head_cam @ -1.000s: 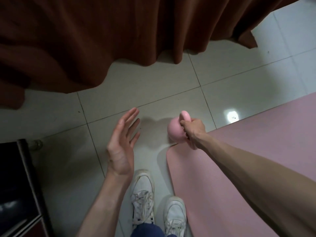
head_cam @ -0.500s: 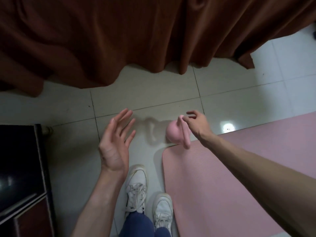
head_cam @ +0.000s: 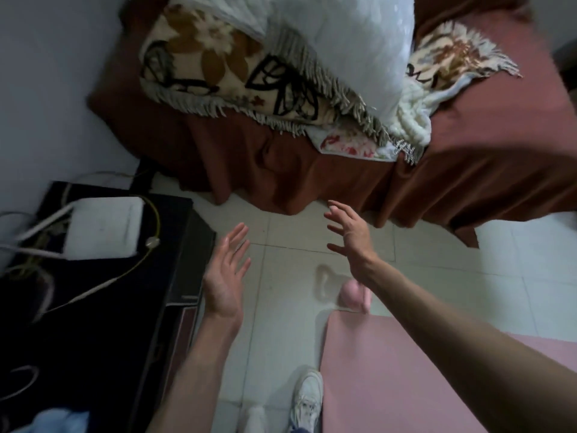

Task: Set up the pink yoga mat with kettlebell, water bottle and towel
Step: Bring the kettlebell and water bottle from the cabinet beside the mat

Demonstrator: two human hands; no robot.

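Much more of the room shows than half a second ago: a bed [head_cam: 437, 170] heaped with blankets [head_cam: 249, 73]. Lower right, the pink mat [head_cam: 390, 370] lies on the tiled floor [head_cam: 281, 307], the pink kettlebell [head_cam: 351, 295] standing just off its corner. The right hand [head_cam: 349, 235] has released it, fingers spread; the left hand [head_cam: 226, 273] stays open, empty.

Lying pale and glossy underfoot: tiled floor [head_cam: 290, 242]. Draping down to it from the bed: rust-brown bedspread [head_cam: 468, 170], heaped with patterned fringed blanket [head_cam: 237, 70]. Standing at left against a plain grey wall [head_cam: 46, 89]: black cabinet [head_cam: 103, 307], trailing cables [head_cam: 103, 282].
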